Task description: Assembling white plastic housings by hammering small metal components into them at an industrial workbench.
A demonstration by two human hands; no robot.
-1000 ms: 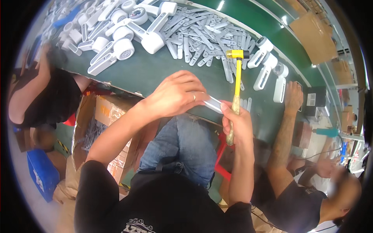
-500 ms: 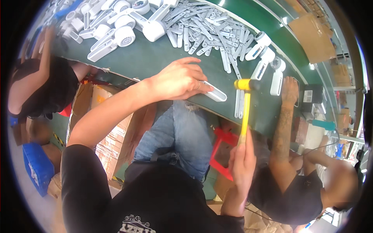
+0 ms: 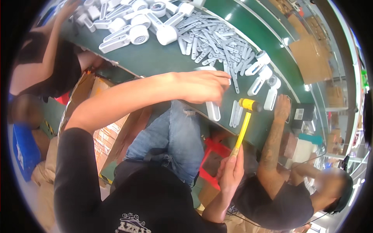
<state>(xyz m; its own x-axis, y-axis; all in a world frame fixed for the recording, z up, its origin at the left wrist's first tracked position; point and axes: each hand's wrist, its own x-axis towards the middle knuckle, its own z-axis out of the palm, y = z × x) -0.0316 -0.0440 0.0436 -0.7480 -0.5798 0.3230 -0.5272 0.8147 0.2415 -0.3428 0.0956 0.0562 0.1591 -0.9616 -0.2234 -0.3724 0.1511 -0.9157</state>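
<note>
My left hand (image 3: 202, 88) reaches across a white handheld-fan body lying by the table's near edge, its fingers bent down over it. The hand hides the middle of the body; the long handle (image 3: 213, 112) sticks out below and part of the rounded end shows above. My right hand (image 3: 231, 171) is wrapped around the yellow handle of a mallet (image 3: 243, 134). Its yellow and black head is raised in front of the table edge, close to a few loose grey strips (image 3: 235, 113) lying right of the fan body.
A heap of grey strips (image 3: 213, 42) covers the back of the green table (image 3: 155, 62). Several white fan bodies (image 3: 140, 34) are piled at back left, with 3 more (image 3: 271, 97) at the right. Co-workers sit on both sides; one's hand (image 3: 282, 108) rests on the table at right.
My left hand has moved right and turned over the fan body, whose handle now points toward me. The mallet's head has come slightly lower, and my right hand has shifted left.
</note>
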